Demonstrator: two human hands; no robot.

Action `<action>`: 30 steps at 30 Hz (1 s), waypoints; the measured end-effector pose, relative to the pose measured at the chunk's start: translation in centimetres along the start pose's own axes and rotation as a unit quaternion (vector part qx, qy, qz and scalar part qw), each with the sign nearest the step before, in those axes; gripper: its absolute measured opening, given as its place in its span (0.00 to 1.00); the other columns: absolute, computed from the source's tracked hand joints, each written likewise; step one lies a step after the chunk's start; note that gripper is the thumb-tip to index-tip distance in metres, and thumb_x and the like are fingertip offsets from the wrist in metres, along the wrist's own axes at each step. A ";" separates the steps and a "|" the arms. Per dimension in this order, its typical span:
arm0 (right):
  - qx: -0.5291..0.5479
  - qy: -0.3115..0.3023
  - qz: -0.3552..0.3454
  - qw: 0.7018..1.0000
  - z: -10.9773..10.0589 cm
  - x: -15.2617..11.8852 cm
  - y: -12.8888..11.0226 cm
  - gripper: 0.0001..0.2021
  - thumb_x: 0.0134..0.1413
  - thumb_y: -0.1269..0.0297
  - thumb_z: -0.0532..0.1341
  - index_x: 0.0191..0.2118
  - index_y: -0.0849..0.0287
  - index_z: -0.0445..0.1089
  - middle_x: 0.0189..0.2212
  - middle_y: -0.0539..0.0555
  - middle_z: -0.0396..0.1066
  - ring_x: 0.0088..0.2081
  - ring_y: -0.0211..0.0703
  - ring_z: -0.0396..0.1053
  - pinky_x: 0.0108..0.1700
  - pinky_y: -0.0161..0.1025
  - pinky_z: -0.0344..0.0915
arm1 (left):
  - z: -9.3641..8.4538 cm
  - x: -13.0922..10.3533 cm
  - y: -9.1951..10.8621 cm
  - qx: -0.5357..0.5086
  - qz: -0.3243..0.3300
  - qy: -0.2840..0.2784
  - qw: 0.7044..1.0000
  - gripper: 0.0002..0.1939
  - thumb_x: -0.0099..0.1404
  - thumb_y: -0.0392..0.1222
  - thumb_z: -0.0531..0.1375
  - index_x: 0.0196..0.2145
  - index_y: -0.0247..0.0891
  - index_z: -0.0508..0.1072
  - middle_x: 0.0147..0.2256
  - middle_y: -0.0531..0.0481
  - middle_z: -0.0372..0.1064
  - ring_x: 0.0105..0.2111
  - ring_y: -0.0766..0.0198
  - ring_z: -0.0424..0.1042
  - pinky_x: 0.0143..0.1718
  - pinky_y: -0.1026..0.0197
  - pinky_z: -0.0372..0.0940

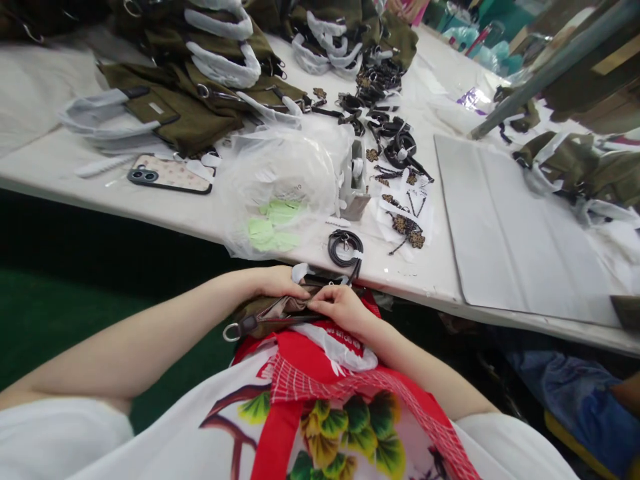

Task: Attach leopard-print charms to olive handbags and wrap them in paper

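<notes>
Evidently, the olive bag (263, 327) lay against the red apron (300, 353), just beside the table (425, 277). The left hand (281, 281) clasped its unzipped opening; the right hand (346, 309) pinched its pale lining (294, 305). It looked light and limp, so the 2 firmer zipper edges seemed the best hold; the wrapped handle (364, 361) probably offered a slicker grip.

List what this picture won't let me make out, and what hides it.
All in the head view:
Inside of the olive bag: mostly covered by its cloth and the left hand and right hand.
Screen of the phone: face down.
Marks on the paper: too small.
Other person: cut off by the top edge.
</notes>
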State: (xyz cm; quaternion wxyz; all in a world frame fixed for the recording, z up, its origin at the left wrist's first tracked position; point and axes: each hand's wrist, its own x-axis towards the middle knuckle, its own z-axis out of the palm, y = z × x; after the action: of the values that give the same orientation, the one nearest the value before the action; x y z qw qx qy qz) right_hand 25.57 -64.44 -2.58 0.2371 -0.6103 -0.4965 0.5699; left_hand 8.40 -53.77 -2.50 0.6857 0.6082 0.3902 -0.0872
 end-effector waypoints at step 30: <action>-0.417 0.146 -0.154 0.884 -8.5 3.7 0.4 0.16 0.49 0.76 0.59 0.45 0.61 0.71 0.62 0.65 0.53 0.62 0.55 0.54 0.62 0.52 0.54 | -0.3 1.9 0.6 0.067 0.020 -0.005 0.998 0.19 0.41 0.44 0.66 0.35 0.37 0.80 0.32 0.54 0.77 0.33 0.57 0.73 0.35 0.64 0.65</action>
State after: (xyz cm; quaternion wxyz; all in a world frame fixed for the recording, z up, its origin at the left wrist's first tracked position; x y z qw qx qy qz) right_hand 33.09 -58.98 -2.65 0.1152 -0.6448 -0.7359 0.1714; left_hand 9.88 -52.64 -3.26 0.6467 0.6602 0.3680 -0.1021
